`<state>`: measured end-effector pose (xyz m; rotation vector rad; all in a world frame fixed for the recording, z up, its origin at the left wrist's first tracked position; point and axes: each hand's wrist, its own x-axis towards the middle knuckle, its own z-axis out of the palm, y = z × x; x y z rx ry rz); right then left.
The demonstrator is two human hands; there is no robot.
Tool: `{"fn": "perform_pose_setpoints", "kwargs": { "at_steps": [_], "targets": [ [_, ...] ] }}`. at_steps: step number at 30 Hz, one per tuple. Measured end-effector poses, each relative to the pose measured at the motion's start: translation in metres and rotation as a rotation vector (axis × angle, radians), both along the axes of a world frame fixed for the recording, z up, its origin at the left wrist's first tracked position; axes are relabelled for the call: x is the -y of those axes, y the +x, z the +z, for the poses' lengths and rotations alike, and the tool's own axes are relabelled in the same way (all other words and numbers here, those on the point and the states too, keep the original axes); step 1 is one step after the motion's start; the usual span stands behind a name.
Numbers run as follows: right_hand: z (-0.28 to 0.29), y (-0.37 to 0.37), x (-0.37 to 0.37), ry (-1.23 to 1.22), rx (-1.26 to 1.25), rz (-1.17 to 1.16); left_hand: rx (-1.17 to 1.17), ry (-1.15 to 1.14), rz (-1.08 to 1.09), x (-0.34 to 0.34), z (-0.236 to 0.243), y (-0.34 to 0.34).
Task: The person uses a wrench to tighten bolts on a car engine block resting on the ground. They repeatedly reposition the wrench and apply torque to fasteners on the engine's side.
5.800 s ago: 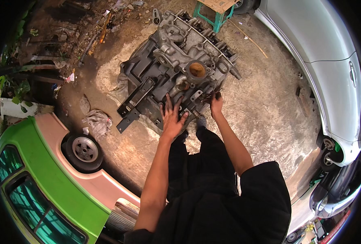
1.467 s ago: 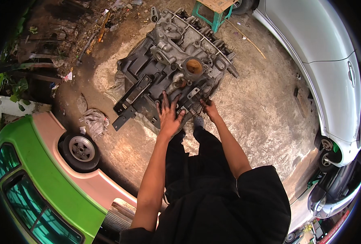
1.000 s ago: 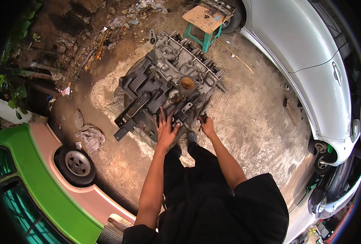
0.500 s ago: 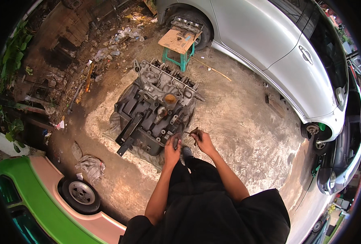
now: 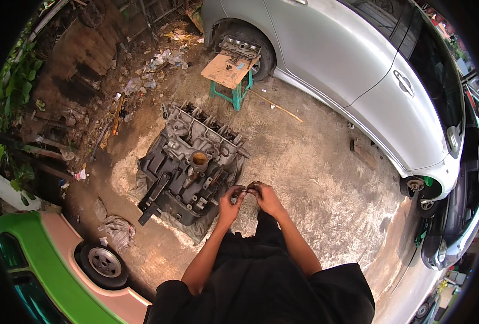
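The small dark metal part [image 5: 248,187] sits between our two hands, raised in front of our body and just beside the near right corner of the engine block [image 5: 191,164]. Our left hand [image 5: 230,197] and right hand [image 5: 265,195] are brought together, fingertips pinching the part from either side; the part is too small to tell its exact shape. The engine block lies on a dark sheet [image 5: 188,227] spread over the concrete floor [image 5: 315,173], with its long side running away from us and a round brownish opening [image 5: 199,159] on its upper face. We observe a green stool [image 5: 231,81] beyond the block, carrying a piece of cardboard [image 5: 226,69] and a grey metal casting [image 5: 239,47]. A silver car [image 5: 358,70] stands along the far right, its front wheel [image 5: 250,40] directly behind the stool. A thin stick [image 5: 276,106] lies on the floor between stool and car. To our left, a green and pink vehicle [image 5: 39,264] with a wheel [image 5: 103,263] borders the work area, and a crumpled rag [image 5: 116,231] lies near that wheel. Scrap and litter [image 5: 142,75] line the far left edge. Our dark clothing [image 5: 261,281] covers the lower view.
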<state>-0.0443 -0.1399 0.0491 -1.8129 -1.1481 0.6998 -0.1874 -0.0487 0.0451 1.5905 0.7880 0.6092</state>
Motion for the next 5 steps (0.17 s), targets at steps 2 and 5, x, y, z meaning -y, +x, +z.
{"fn": "perform_pose_setpoints", "kwargs": {
  "at_steps": [2, 5],
  "targets": [
    [0.006, 0.03, 0.005, -0.015, 0.008, 0.037, -0.006, 0.017, -0.011, 0.003, 0.001, 0.03],
    [0.01, 0.078, 0.007, -0.05, 0.015, 0.086, -0.045, -0.016, -0.04, 0.004, -0.002, 0.078]
  ]
}}
